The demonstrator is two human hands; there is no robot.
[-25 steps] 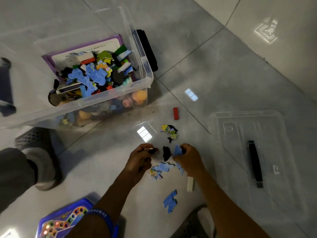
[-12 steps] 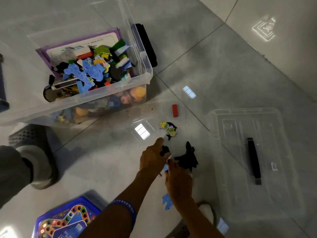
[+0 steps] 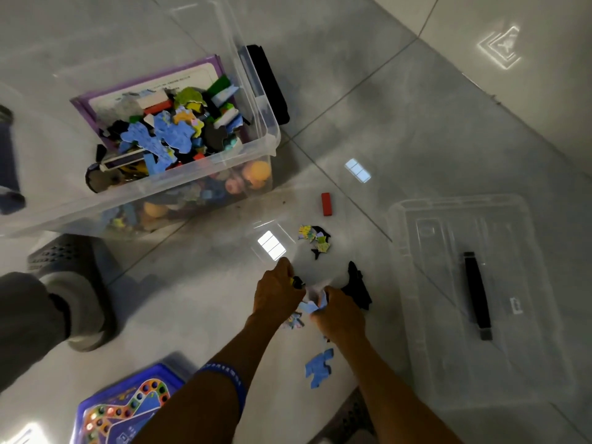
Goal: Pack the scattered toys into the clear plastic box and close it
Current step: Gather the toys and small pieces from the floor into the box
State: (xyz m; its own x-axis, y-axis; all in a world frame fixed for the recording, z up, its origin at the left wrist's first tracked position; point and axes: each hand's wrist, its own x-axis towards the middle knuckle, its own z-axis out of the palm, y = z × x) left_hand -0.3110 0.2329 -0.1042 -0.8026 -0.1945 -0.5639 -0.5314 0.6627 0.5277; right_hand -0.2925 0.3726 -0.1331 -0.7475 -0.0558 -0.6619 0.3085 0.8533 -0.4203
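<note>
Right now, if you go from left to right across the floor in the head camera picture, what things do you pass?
Shoe → clear box of toys → red block → black puzzle piece → clear lid with its black handle.

Board game [image 3: 128,408] cut off by bottom edge; fingertips of both hands hidden among puzzle pieces [image 3: 315,304]

Glossy grey tiled floor under dim indoor light

The floor [image 3: 400,100] is large polished grey tiles with thin dark grout lines [image 3: 349,91] running diagonally. Nearest the lower end of one line, a bright window reflection [image 3: 271,245] shines; a smaller one [image 3: 357,170] lies beyond it, and a paler tile [image 3: 528,59] farther off.
</note>
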